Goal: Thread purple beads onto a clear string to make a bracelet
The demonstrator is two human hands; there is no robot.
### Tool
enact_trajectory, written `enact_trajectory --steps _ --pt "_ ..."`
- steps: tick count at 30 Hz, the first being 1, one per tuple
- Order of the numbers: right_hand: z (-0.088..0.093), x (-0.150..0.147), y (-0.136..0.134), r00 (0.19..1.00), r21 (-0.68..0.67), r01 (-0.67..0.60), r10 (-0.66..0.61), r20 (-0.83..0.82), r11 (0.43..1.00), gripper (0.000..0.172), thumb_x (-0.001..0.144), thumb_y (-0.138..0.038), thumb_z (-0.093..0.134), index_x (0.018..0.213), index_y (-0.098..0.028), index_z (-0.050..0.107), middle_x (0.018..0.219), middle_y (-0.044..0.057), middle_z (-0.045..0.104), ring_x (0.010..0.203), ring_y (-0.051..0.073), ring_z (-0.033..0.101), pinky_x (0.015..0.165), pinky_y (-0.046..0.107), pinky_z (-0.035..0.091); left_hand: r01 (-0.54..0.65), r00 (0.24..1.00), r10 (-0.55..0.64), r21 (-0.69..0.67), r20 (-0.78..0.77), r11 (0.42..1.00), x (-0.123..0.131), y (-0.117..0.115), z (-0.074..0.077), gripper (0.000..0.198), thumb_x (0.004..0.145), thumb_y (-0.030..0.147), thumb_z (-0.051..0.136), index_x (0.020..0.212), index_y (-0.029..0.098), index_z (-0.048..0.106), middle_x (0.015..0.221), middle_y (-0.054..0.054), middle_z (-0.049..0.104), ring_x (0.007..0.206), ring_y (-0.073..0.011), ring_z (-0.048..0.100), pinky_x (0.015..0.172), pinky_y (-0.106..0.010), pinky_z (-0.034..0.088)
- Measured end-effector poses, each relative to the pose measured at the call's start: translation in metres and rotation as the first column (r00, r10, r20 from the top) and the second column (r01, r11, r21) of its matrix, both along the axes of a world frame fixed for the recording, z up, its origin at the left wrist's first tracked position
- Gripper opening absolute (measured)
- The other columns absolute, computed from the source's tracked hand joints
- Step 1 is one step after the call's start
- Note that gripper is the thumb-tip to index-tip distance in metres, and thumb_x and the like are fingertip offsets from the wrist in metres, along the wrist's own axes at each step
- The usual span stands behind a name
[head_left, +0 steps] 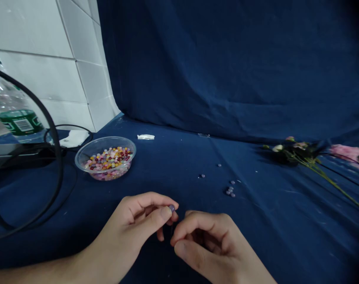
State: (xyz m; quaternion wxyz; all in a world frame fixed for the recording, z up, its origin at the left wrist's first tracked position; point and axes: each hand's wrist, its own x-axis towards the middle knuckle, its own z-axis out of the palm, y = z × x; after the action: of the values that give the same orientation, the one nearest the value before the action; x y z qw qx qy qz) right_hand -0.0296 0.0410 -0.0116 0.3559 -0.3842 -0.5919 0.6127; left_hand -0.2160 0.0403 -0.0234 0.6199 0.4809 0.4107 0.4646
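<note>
Between thumb and forefinger, my left hand (146,221) pinches a small purple bead (172,207). Close beside it on the right, my right hand (209,240) has its thumb and forefinger pressed together. A faint thin line seems to run between the two hands, but what the right fingers hold is too small to tell. Several loose purple beads (231,191) lie on the blue cloth (173,165) beyond my right hand, and one more bead (203,175) sits apart from them. To the left, a clear plastic bowl (105,173) holds many multicoloured beads (111,157).
A black cable (59,165) loops at the left, in front of a plastic bottle (21,122) and near a white tissue (74,138). A small white scrap (146,137) lies behind the bowl. Artificial flowers (300,152) rest at the right. Blue fabric (226,67) hangs behind.
</note>
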Motion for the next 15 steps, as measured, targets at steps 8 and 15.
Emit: enact_trajectory --steps 8,15 --pt "0.0028 -0.0035 0.0043 0.997 0.003 0.079 -0.079 0.013 0.997 0.015 0.089 -0.033 0.073 0.080 -0.022 0.078 0.071 -0.001 0.069 0.059 0.009 0.052 0.057 0.019 0.043 0.014 0.994 -0.012 -0.019 0.107 1.000 -0.0007 -0.0010 0.0033 0.017 0.093 0.033 0.069 0.100 0.021 0.078 0.084 -0.002 0.073 0.079 -0.0160 0.063 0.078 -0.030 0.051" --pt "0.0074 -0.0019 -0.0025 0.981 0.219 0.157 -0.177 0.074 0.963 0.010 0.089 -0.029 0.071 0.082 -0.024 0.077 0.076 0.001 0.068 0.067 0.012 0.059 0.058 0.021 0.045 -0.013 1.000 0.013 -0.011 0.020 1.000 -0.0013 -0.0001 0.0038 0.019 0.092 0.033 0.071 0.107 0.023 0.078 0.093 -0.002 0.073 0.084 -0.0163 0.063 0.079 -0.029 0.050"
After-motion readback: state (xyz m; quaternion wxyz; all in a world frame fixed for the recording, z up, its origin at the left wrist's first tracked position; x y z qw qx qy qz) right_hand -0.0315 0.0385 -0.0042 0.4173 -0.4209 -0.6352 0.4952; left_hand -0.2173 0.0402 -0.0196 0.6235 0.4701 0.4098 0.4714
